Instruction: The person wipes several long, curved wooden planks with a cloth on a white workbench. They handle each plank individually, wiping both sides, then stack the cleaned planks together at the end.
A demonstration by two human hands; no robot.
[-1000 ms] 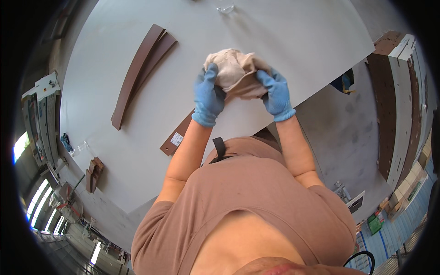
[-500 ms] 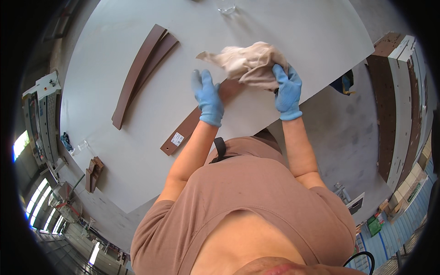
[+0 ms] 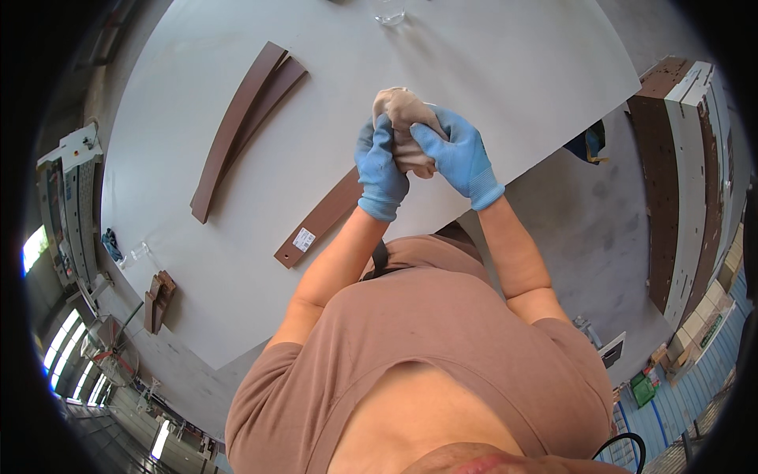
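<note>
Biggest thing in front of me: the pale grey worktable (image 3: 521,87). Off its R side, a stack of long brown & white panels (image 3: 687,182). On the table, to my L, a pair of long brown boards (image 3: 237,134), one partly overlapping the other. A single brown board (image 3: 325,213) lies nearer me, slanting; its far end's hidden behind my L glove. My L hand (image 3: 382,166) & R hand (image 3: 464,154), both in blue knit gloves, are close tog. over the table, thumbs my side, fingers clamped on a crumpled beige cloth (image 3: 404,130) btwn them. Far L, nr the table edge: short brown pieces (image 3: 160,302). Top ctr, a clear cup (image 3: 389,12). Smallest: white label (image 3: 303,239) on the single board's near end.
</note>
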